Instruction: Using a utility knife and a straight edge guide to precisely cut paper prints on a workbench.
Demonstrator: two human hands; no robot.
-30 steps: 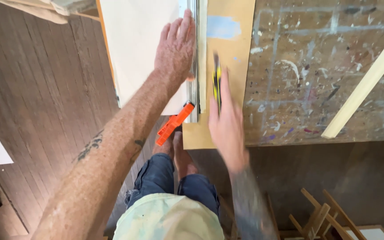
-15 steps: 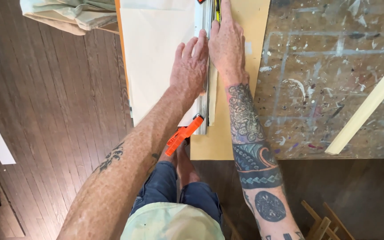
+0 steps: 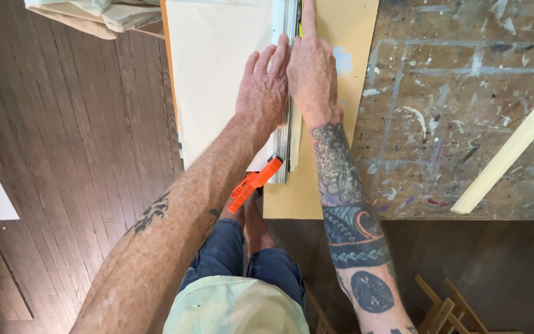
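The right hand [image 3: 311, 77] has moved up along the metal ruler [image 3: 287, 133], fingers closed, grasp hidden; the left hand [image 3: 264, 93] stays flat, pressing it on the paper sheet [image 3: 217, 80]

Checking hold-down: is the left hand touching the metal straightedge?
Touching. The head view shows the left hand flat on the sheet, fingertips lying against the metal straightedge edge.

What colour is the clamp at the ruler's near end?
Orange clamp, clearest in the head view.

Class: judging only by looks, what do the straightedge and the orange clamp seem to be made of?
Straightedge: probably metal, perhaps aluminium; silvery, ridged along its length. Orange clamp: likely plastic; bright, uniform, matte colour.
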